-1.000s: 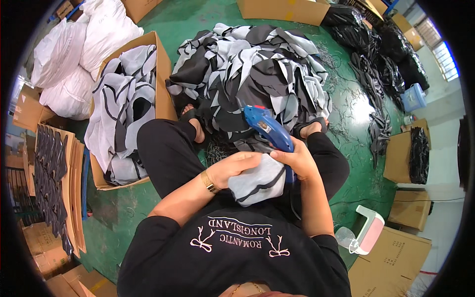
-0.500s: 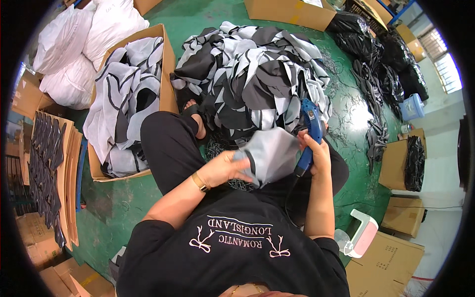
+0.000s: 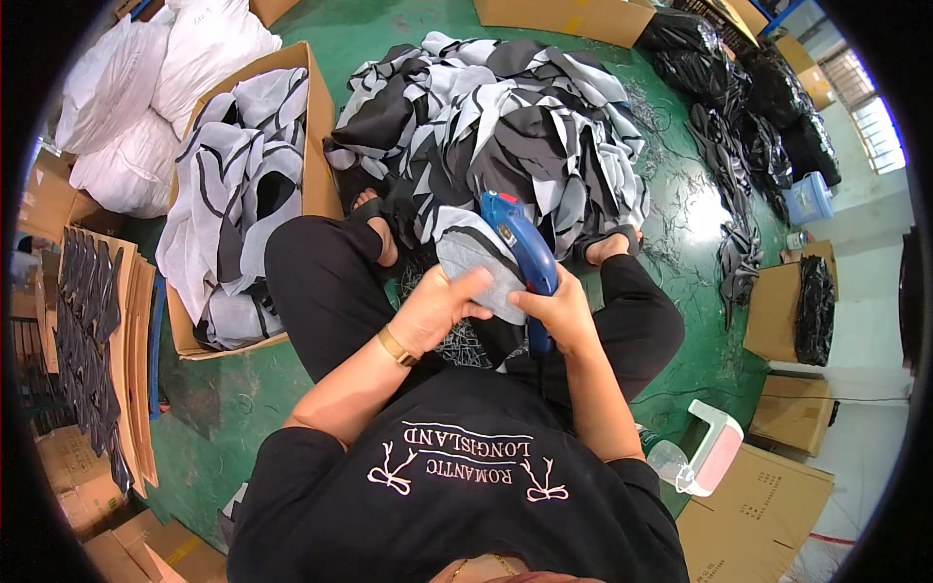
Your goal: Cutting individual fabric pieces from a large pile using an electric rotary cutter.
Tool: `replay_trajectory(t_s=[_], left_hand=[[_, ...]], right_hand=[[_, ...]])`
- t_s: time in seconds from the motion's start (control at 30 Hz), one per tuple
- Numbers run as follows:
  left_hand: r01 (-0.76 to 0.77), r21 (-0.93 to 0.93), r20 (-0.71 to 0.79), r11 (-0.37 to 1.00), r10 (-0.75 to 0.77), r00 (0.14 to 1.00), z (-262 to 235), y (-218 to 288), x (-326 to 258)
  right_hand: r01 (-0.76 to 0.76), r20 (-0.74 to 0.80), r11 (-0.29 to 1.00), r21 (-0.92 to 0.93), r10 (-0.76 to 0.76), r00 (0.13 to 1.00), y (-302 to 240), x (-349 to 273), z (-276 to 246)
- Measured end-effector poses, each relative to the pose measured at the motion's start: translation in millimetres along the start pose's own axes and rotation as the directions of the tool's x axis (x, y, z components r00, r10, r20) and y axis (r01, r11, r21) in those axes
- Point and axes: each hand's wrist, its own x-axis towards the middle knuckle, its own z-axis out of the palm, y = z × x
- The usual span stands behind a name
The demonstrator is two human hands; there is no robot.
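My right hand [image 3: 559, 306] is wrapped round a blue corded handheld power tool [image 3: 523, 241] with a red button; its narrow metal tip points away from me. Between thumb and fingers, my left hand [image 3: 439, 306] pinches a grey fabric piece [image 3: 486, 282] with a dark band along its far side. The tool lies along the right edge of that piece, and my right thumb and fingertips are close to the fabric, perhaps touching it. Just beyond my hands spreads a big heap of grey and black fabric pieces [image 3: 525, 126].
At left stands an open cardboard box [image 3: 319, 146] full of similar pieces, with white sacks [image 3: 209, 68] behind it. Black plastic bags [image 3: 690, 68] line the right side. Thin trimmings [image 3: 671, 219] litter the green floor. A pink and white container [image 3: 714, 452] stands near my right elbow.
The tool has swung left with my right hand, from beside my knee to the fabric's edge. The fabric piece has been turned and folded, so its dark band now faces away from me.
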Motion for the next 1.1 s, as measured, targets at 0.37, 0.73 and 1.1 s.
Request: replay_trajectory(t_s=[0.37, 0.73, 1.1], left_hand=[[0.014, 0.077, -0.293, 0.997, 0.009, 0.956, -18, 15, 8], [0.012, 0.153, -0.246, 0.988, 0.026, 0.969, 1, -4, 2], [0.042, 0.135, -0.217, 0.990, -0.012, 0.976, 4, -4, -2]], right_hand=[[0.032, 0.093, 0.981, 0.192, -0.051, 0.994, -13, -18, -26], [0.185, -0.052, 0.979, -0.083, -0.189, 0.981, -15, -18, -7], [0.148, 0.074, 0.976, -0.157, -0.138, 0.988, 1, -6, 7]])
